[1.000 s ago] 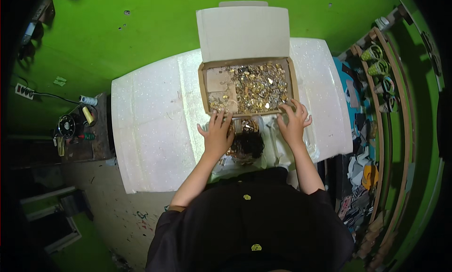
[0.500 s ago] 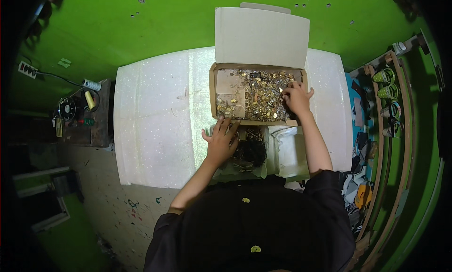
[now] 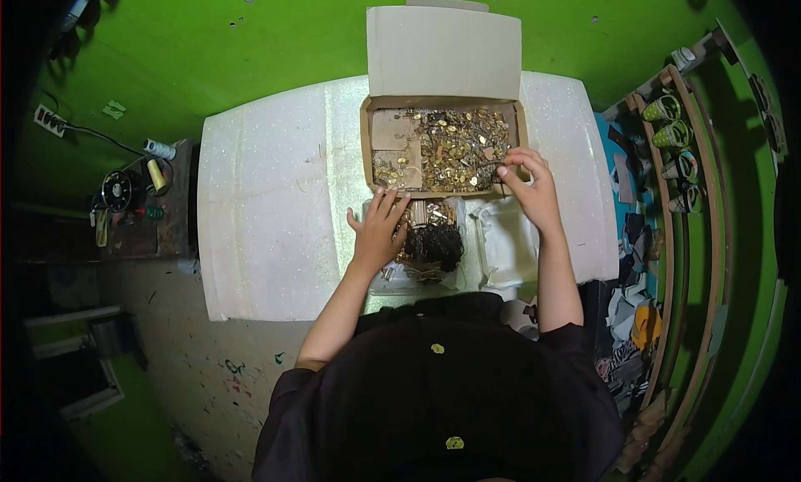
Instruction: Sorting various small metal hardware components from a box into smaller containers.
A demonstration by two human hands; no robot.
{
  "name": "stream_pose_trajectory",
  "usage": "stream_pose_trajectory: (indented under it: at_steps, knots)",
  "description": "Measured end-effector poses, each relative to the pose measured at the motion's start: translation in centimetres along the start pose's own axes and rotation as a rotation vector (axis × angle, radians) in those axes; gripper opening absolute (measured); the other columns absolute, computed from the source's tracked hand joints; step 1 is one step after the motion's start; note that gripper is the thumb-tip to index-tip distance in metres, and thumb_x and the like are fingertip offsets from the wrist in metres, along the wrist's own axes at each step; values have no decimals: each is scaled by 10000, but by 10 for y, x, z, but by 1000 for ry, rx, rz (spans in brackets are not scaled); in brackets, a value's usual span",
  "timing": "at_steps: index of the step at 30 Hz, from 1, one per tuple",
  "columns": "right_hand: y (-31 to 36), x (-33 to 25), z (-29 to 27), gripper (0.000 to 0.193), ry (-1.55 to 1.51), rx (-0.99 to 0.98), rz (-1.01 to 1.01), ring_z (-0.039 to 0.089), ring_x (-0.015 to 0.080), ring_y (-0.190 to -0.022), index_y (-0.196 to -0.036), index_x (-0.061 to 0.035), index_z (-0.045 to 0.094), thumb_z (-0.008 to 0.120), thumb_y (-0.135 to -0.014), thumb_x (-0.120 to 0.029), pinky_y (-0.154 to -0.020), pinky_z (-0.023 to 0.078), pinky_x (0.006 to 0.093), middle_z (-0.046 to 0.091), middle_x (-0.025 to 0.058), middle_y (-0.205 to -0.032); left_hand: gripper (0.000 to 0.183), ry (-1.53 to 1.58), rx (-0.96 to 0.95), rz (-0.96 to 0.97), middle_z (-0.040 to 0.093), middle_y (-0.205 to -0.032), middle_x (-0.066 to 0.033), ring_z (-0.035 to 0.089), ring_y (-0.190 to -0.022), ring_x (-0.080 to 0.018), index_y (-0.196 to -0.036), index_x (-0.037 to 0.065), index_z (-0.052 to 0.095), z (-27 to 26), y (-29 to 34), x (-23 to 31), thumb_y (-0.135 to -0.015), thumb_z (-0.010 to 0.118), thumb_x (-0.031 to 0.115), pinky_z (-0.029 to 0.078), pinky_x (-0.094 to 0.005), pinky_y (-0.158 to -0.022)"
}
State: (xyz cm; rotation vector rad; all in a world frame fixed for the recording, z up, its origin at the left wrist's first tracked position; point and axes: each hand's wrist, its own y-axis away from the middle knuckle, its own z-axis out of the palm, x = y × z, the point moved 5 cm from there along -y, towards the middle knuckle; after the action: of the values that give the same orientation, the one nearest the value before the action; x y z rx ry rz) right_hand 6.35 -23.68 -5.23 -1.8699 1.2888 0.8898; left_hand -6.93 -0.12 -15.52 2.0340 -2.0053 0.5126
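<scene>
An open cardboard box (image 3: 365, 153) with its lid raised stands on the white table. Many small gold and dark metal pieces (image 3: 455, 148) fill most of it. My left hand (image 3: 380, 234) lies with fingers spread, their tips at the box's near left edge. Over the near right corner of the box is my right hand (image 3: 531, 188), thumb and forefinger pinched together. A thin dark bit seems to show at its fingertips, too small to name. Between my forearms sits a clear-looking container with gold pieces (image 3: 431, 213) and a black tangled bundle (image 3: 437, 245).
A white tray (image 3: 511, 247) stands on the table right of the black bundle. The white table (image 3: 267, 190) stretches to both sides. At the left is a small dark stand (image 3: 167, 207) with thread spools. A wooden rack (image 3: 659, 148) with sandals and heaped fabric scraps (image 3: 626, 315) line the right.
My right hand has drawn back from among the metal pieces to the box's near right corner. My left hand keeps its place by the near edge. The whole view has shifted slightly.
</scene>
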Motion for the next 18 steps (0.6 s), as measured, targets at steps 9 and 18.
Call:
stream_pose_trajectory:
  at_steps: [9,18]
  knots:
    - [64,0,42,218,-23,-61,8,454,229,-1141,-900,-146,701,728,-754,-306,-982,220,413,576,23,-1126,613,-16,32,18,363,-1436,-28,294,-1358,-234,-1386,259,393,2,1,-5,-811,598,214,121,-705,-956]
    - [107,11,79,179,136,-180,66,415,224,-1157,-882,-201,709,725,-737,-305,-968,175,440,558,-1,-1113,625,22,20,28,348,-1442,-41,282,-1361,-248,-1395,254,380,1,3,-3,-805,583,209,102,-701,-963]
